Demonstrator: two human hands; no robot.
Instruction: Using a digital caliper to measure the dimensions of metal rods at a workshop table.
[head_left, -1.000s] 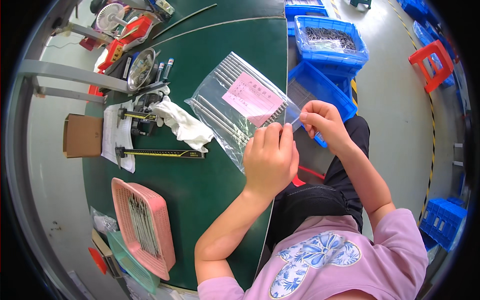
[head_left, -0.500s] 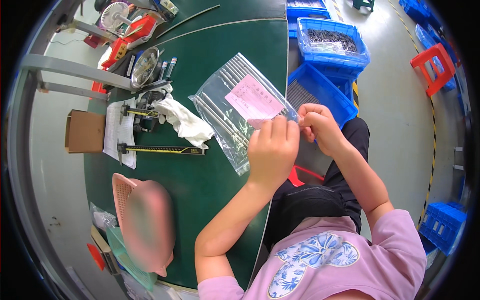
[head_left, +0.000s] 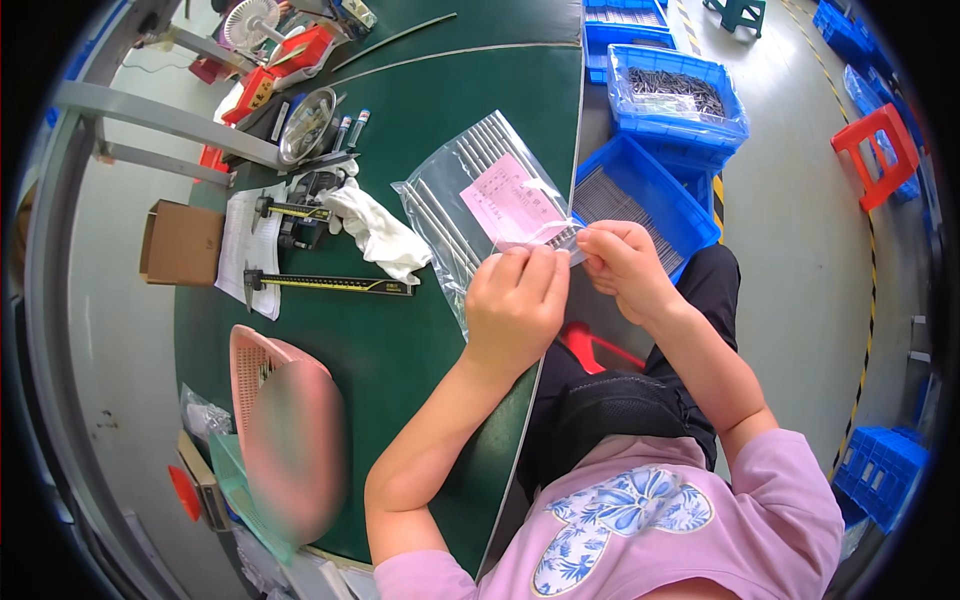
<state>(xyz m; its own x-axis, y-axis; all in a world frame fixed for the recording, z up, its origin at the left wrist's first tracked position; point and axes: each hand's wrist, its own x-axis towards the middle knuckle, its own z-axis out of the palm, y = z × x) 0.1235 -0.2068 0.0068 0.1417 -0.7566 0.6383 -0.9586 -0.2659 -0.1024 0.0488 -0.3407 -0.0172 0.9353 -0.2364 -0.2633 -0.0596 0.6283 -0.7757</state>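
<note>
A clear plastic bag (head_left: 440,172) lies on the green table near its right edge, with several thin metal rods (head_left: 440,222) and a pink paper slip (head_left: 512,203) in it. My left hand (head_left: 516,304) is closed on the bag's near edge, fingers curled over the plastic. Just right of it, my right hand (head_left: 628,268) pinches the bag's right corner between thumb and forefinger, beyond the table edge. The rod ends by my fingers are partly hidden by the hands.
Left of the bag lie a white glove (head_left: 374,235), two calipers (head_left: 335,284) and paper sheets (head_left: 250,240). A pink basket (head_left: 245,372) stands nearer on the left. Blue crates (head_left: 690,225) with metal parts stand beyond the right edge, and a red stool (head_left: 877,155) is farther right.
My left hand has shifted slightly left and nearer along the bag's edge. My right hand has moved a little left and down, its pinch still at the corner.
</note>
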